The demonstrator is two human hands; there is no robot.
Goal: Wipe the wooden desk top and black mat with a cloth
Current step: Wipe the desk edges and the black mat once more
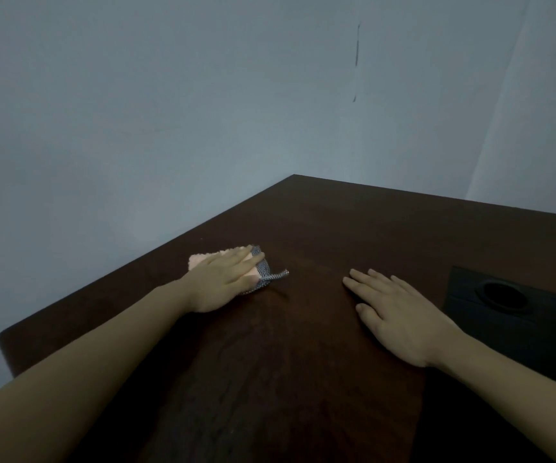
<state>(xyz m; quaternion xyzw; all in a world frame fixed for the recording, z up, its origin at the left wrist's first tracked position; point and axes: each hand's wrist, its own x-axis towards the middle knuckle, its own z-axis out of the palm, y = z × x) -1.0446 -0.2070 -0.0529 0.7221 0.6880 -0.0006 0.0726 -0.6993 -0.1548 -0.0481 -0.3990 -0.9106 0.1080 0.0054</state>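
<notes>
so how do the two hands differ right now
The left hand presses flat on a peach and checked cloth near the desk's left edge; the right hand lies flat on bare wood, holding nothing, beside the black mat. Both have straight fingers pointing away from the person.

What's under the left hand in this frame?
The left hand lies flat on a pink and checkered cloth, pressing it onto the wooden desk top. The cloth's middle and the wood beneath are covered.
</notes>
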